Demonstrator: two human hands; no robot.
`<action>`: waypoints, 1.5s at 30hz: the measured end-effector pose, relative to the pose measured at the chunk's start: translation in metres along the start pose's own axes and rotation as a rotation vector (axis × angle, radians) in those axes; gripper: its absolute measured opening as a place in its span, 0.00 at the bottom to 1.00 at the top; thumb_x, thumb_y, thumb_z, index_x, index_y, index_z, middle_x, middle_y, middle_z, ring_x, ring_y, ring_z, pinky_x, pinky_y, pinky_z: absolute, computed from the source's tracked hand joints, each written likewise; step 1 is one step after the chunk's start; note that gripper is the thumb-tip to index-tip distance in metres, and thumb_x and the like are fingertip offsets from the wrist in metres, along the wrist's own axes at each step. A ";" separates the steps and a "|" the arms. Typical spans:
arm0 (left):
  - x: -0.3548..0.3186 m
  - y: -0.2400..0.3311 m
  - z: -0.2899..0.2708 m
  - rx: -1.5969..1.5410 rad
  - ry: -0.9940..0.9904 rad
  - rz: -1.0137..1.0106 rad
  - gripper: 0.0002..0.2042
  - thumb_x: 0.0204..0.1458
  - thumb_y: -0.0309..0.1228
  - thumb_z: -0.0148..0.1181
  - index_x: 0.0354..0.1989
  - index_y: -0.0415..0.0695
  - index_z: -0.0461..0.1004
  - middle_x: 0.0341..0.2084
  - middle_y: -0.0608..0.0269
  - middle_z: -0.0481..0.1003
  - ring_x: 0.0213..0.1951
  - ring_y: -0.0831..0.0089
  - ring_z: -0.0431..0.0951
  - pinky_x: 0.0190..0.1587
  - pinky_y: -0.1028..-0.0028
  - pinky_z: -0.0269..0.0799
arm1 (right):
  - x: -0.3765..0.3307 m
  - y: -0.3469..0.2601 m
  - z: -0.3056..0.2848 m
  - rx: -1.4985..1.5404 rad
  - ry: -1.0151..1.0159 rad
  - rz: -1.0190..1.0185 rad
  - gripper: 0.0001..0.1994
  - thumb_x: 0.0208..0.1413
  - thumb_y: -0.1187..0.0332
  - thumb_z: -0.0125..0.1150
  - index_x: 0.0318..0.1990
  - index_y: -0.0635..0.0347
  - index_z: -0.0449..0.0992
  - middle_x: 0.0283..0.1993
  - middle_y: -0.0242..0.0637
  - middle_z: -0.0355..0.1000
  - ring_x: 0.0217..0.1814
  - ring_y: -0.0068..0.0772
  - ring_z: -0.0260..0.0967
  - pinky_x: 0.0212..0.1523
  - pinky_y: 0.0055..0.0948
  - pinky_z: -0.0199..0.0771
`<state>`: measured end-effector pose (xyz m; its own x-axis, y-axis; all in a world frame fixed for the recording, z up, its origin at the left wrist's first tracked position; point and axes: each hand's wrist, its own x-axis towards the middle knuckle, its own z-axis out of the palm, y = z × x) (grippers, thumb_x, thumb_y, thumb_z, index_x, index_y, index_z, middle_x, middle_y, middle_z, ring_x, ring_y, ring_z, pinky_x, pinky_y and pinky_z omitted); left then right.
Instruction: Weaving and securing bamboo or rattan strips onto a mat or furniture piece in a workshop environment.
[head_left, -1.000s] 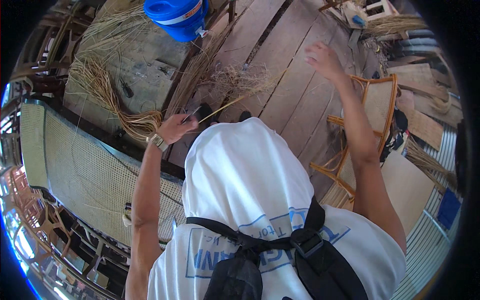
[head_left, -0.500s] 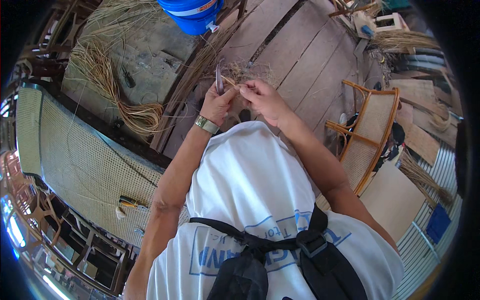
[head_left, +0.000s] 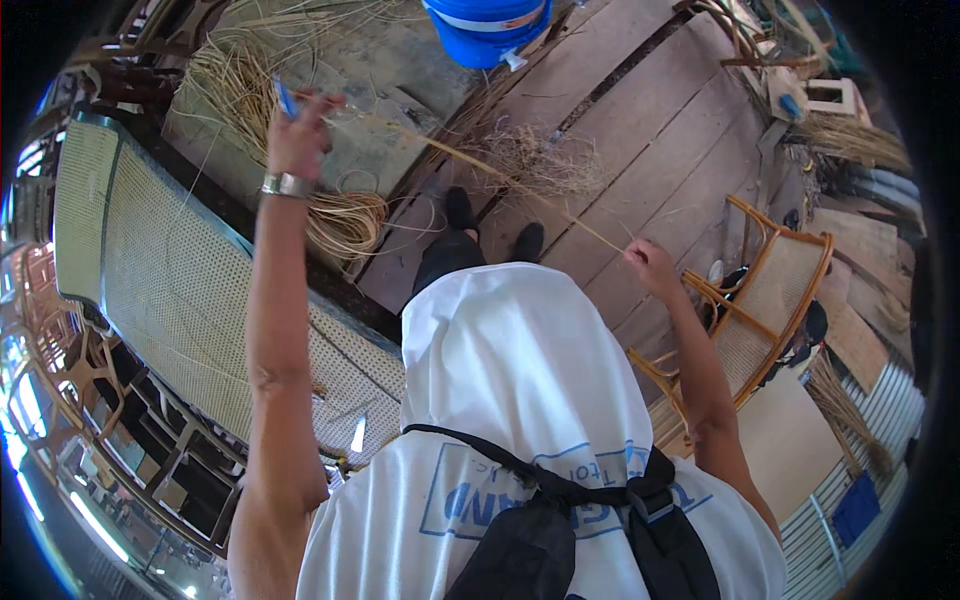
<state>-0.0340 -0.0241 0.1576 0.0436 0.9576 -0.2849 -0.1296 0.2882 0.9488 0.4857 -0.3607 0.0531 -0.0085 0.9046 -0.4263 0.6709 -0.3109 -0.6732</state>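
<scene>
Raised at the far left, my left hand (head_left: pixel 297 145) is smeared by motion, and a knife blade (head_left: pixel 286 98) sticks out of its grip. A long, thin rattan strip (head_left: pixel 500 178) stretches slantwise across the view. Its near right end is pinched in my right hand (head_left: pixel 652 265), fingers closed. The strip's other end blurs close to my left fingers; whether they touch it I cannot tell. Below my left hand lies a coiled bundle of rattan strands (head_left: pixel 345 225), partly hidden by my wrist.
A woven cane panel (head_left: pixel 160 260) with a dark frame stands at the left. Fibre shavings (head_left: pixel 545 160) lie on the plank floor (head_left: pixel 640 140) ahead of my feet. A blue bucket with a spigot (head_left: pixel 490 30) is at the top. A rattan chair (head_left: pixel 775 285) lies at the right.
My hands, close together before, have spread wide apart, left to the far left and right to the right. The strip now shows drawn out at length between them.
</scene>
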 end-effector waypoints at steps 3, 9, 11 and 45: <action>0.070 0.054 -0.063 0.256 -0.053 0.076 0.13 0.56 0.28 0.61 0.50 0.49 0.73 0.27 0.63 0.80 0.17 0.85 0.66 0.17 0.81 0.60 | 0.015 -0.018 0.021 0.049 -0.023 0.174 0.08 0.59 0.67 0.60 0.39 0.63 0.75 0.30 0.40 0.71 0.33 0.31 0.69 0.36 0.32 0.69; 0.189 0.157 -0.209 1.053 0.288 0.427 0.14 0.55 0.29 0.57 0.51 0.53 0.74 0.26 0.64 0.80 0.22 0.75 0.74 0.24 0.72 0.68 | 0.106 -0.130 0.071 0.269 -0.069 0.209 0.10 0.61 0.63 0.58 0.40 0.62 0.75 0.29 0.40 0.70 0.32 0.32 0.69 0.35 0.33 0.70; 0.206 0.167 -0.238 1.282 0.408 0.350 0.13 0.56 0.30 0.56 0.50 0.53 0.74 0.26 0.63 0.80 0.23 0.71 0.76 0.26 0.69 0.70 | 0.152 -0.180 0.092 0.328 -0.074 0.094 0.11 0.61 0.62 0.57 0.39 0.61 0.75 0.29 0.40 0.71 0.32 0.34 0.70 0.35 0.34 0.70; 0.140 -0.147 -0.024 0.287 0.149 -0.203 0.10 0.48 0.34 0.73 0.33 0.43 0.80 0.25 0.67 0.79 0.24 0.78 0.74 0.26 0.75 0.69 | 0.272 -0.289 0.159 0.010 0.257 0.024 0.07 0.56 0.68 0.60 0.39 0.60 0.75 0.36 0.46 0.77 0.40 0.53 0.75 0.38 0.46 0.74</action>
<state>-0.0330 0.0676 -0.0252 -0.1074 0.8772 -0.4679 0.1505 0.4795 0.8645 0.1715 -0.0717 0.0355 0.1966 0.9409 -0.2757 0.6612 -0.3349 -0.6713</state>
